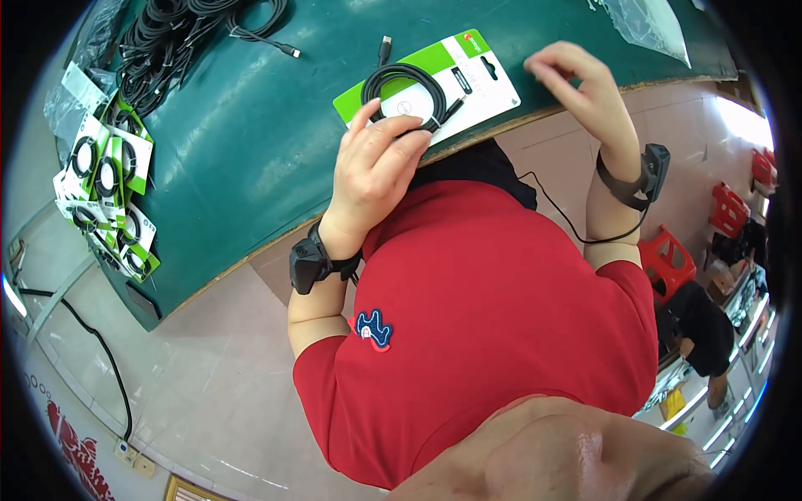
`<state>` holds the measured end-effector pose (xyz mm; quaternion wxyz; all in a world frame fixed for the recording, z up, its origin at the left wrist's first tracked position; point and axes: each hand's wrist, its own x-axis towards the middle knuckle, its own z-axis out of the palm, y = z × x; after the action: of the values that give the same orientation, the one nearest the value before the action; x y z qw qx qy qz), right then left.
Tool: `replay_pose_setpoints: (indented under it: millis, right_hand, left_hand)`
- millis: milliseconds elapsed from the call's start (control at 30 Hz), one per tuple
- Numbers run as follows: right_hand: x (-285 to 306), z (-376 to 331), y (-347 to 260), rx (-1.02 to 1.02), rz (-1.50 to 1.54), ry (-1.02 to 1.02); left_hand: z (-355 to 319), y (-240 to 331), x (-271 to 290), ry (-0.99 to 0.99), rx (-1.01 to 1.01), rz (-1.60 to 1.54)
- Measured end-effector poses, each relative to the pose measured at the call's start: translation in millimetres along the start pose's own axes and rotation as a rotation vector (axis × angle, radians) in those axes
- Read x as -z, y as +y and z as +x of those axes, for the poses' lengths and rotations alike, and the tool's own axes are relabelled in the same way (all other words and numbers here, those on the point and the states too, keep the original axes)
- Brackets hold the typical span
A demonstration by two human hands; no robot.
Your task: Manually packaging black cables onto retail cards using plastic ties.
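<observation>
A coiled black cable (385,77) lies on a green-and-white backing card (480,103) at the table's near edge. One of its plugs points away from me past the card's far edge; the other lies at the coil's right side. My left hand (373,167) grips the coil's near side, its thumb and fingertips against the cable and the card. To the right of the card, my right hand (585,88) is raised and apart from it. Its fingers are curled, with thumb and forefinger pinched together. Anything between those fingertips is too small to make out.
Several carded cables (107,179) are heaped at the left end of the green table (251,159). Loose black cables (159,58) pile up at the far left. Clear plastic (647,29) lies at the far right. Red stools (666,263) and another person (702,326) are off to the right.
</observation>
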<state>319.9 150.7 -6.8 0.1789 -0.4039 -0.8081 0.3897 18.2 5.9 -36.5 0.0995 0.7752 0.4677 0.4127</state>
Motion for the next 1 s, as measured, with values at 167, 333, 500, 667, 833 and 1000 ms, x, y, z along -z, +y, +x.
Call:
replay_pose_setpoints:
  millis: [167, 333, 500, 667, 833, 1000]
  right_hand:
    - [-33.1, 15.5, -36.3, 0.311, 0.020, 0.111]
    - [-66.6, 39.2, -39.7, 0.673, -0.099, -0.070]
    - [-74.1, 45.0, -27.1, 0.703, -0.046, -0.141]
    - [-74.0, 47.2, -27.5, 0.697, -0.022, -0.139]
    - [-79.3, 46.8, -31.6, 0.655, 0.020, -0.076]
    - [-95.6, 48.6, -44.5, 0.373, 0.079, 0.137]
  left_hand:
    - [7.3, 2.4, -5.4, -0.018, 0.107, 0.016]
    - [7.5, -3.6, -9.0, -0.017, 0.121, -0.013]
    - [6.5, -6.5, -7.5, -0.015, 0.156, -0.067]
    - [9.2, -7.0, -5.6, -0.033, 0.174, -0.103]
    - [11.8, -7.2, -1.6, -0.001, 0.223, -0.190]
    - [27.2, -6.8, -8.2, 0.256, 0.488, 0.012]
